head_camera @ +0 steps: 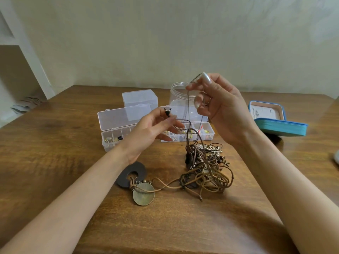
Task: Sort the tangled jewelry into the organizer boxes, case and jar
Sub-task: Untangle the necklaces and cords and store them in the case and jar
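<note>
Tangle (207,171) of brown jewelry cords lies on the wooden surface (64,153), just in front of two open organizer boxes (117,118) holding small pieces. I see my left hand (156,129) pinching the dark beaded end (167,113) of a thin black cord, and my right hand (218,105), raised higher, pinching a grey cord (188,99) that drops into the tangle. Behind the boxes stand a clear jar (178,96) and a closed clear box (139,98); the blue case (278,125) lies open at right. A dark ring pendant (128,175) and bronze disc (143,194) rest at near left.
</note>
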`<state>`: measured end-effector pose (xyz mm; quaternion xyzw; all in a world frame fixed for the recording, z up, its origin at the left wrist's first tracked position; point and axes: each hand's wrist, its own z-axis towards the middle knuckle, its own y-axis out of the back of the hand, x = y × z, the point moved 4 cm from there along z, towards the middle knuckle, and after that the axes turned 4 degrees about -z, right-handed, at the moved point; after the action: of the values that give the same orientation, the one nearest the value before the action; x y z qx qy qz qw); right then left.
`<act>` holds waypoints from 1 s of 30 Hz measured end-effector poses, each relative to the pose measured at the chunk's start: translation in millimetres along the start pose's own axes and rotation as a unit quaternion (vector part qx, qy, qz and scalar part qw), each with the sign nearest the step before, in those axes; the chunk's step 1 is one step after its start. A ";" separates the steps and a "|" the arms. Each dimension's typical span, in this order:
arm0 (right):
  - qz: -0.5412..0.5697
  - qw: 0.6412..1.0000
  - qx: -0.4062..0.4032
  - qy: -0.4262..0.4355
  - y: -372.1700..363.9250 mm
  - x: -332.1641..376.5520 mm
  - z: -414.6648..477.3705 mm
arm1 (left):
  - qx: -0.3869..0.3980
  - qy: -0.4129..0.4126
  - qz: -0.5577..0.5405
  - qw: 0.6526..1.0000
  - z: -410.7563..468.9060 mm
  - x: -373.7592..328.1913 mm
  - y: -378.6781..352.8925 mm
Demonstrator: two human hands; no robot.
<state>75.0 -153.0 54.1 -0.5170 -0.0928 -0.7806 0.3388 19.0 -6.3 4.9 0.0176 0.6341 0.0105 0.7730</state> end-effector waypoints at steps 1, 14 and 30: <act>-0.006 1.000 0.007 -0.002 -1.0 -0.2 0.1 | 0.015 0.005 0.028 0.999 -0.7 0.8 -2.6; -0.036 0.998 0.022 -0.043 0.0 -8.4 0.7 | -0.041 -0.056 0.101 0.992 -1.0 -6.7 4.0; -0.018 0.997 -0.022 -0.078 14.6 -19.2 1.2 | -0.134 -0.064 -0.059 0.987 -6.0 -27.5 36.7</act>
<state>89.5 -155.1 34.9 -0.5818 -0.1109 -0.7456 0.3054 8.0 29.4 32.2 -0.1230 0.5758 0.0483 0.8068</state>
